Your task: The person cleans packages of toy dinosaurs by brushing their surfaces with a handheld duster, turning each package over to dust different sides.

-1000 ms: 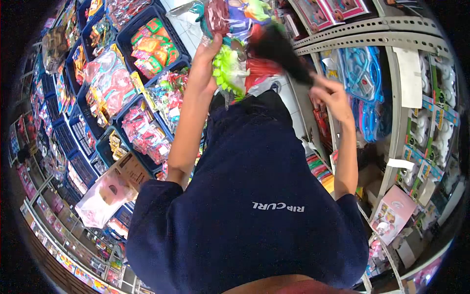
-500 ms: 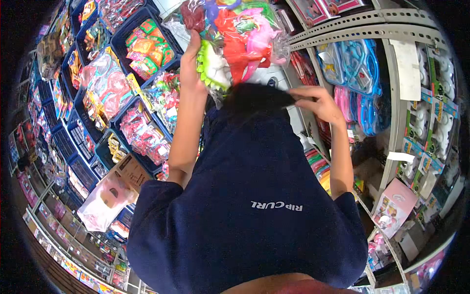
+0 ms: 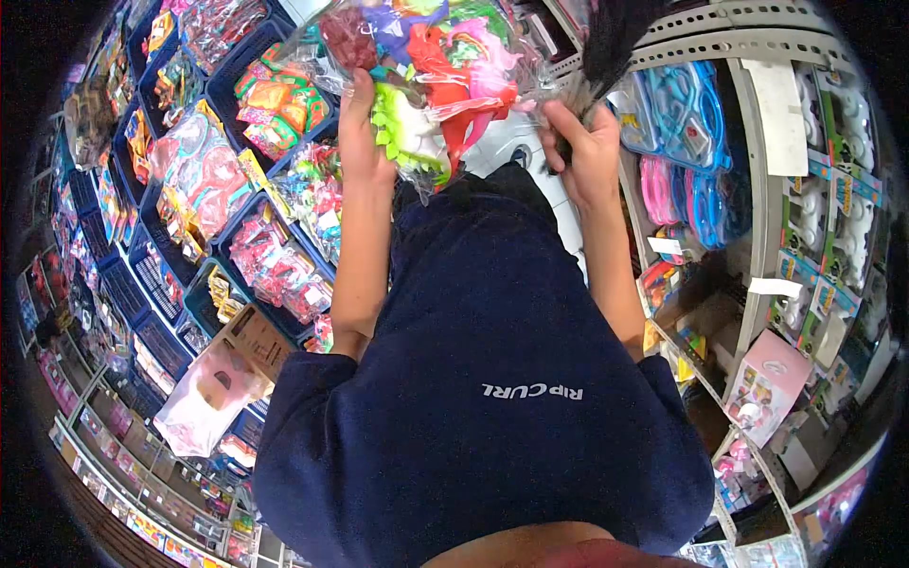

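My left hand (image 3: 362, 137) grips the left side of a clear plastic bag of toy figures (image 3: 440, 85), thumb on its front. Inside are soft-looking animal shapes in green and white, red, pink, purple and dark red. My right hand (image 3: 589, 156) is closed round the base of a black feather duster (image 3: 620, 43), whose feathers point up and away. The duster's handle is mostly hidden in my fingers. My right thumb is close to the bag's right edge; whether it touches the plastic I cannot tell.
To the left, dark blue baskets (image 3: 222, 76) hold packaged toys, with a cardboard box (image 3: 256, 341) lower down. On the right stands a perforated metal shelf (image 3: 691, 47) with blue toy sets (image 3: 682, 114) and a pink box (image 3: 767, 383). Pale floor tiles (image 3: 566, 222) show between.
My right hand has swung the feather duster from low beside the bag to upright at the right, and moved closer to the bag. The bag has shifted slightly left in my left hand.
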A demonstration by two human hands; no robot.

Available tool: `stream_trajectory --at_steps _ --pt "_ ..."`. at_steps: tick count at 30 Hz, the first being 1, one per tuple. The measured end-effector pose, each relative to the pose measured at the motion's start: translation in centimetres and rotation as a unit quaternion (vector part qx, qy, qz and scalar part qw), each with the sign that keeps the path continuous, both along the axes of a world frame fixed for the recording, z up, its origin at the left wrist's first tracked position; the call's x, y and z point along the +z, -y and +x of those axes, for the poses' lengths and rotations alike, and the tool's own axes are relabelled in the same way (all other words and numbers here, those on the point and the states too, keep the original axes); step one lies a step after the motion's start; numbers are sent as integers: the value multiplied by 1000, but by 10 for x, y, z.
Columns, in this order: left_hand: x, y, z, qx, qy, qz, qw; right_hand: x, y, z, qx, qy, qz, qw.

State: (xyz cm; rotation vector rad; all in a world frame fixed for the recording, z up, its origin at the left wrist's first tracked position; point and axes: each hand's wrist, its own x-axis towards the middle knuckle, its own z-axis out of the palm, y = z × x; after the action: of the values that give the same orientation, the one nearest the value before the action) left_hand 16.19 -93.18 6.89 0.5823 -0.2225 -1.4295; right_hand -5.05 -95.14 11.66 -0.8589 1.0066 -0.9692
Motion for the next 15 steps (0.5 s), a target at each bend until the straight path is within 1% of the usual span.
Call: stream_trajectory --at_steps 1,2,3,5,6,7,8,9,10,11,12,13,14,15 --pt "5 1 -7 48 12 31 998 0 -2 3 -27 7 -15 1000" --pt "0 1 -6 48 12 30 998 1 -3 5 -53 14 -30 998" --pt "-11 0 -4 30 -43 -8 999 1 -4 8 -54 14 -30 998" --pt "-30 -3 2 -8 -150 -81 985 2 -6 13 -107 72 -25 991" --pt "-30 -4 4 -11 -149 -81 985 3 -7 14 -135 101 -24 985" --pt "-29 -6 6 -25 -175 -125 976 3 -7 12 -138 102 -25 985" --pt "-29 -6 8 -38 -202 -169 964 5 -8 9 -120 58 -62 989" --pt "-31 -4 12 42 -180 -114 976 6 -8 4 -101 15 -99 990" --pt "-31 -4 13 37 -179 -116 976 6 -7 1 -83 -28 -135 987" --pt "-9 -6 10 38 -99 -118 987 6 -6 -1 -88 -27 -136 986" --pt "3 -6 8 37 -18 -119 992 4 -3 -3 -108 -56 -116 986" --pt "-24 -5 19 -13 -66 -192 979 3 -1 -4 -130 -83 -96 983" --pt "-22 -4 17 -20 -65 -195 979 2 1 -5 -152 -110 -77 979" --pt "-19 -5 11 8 -37 -130 991 2 1 -3 -193 -177 -95 960"
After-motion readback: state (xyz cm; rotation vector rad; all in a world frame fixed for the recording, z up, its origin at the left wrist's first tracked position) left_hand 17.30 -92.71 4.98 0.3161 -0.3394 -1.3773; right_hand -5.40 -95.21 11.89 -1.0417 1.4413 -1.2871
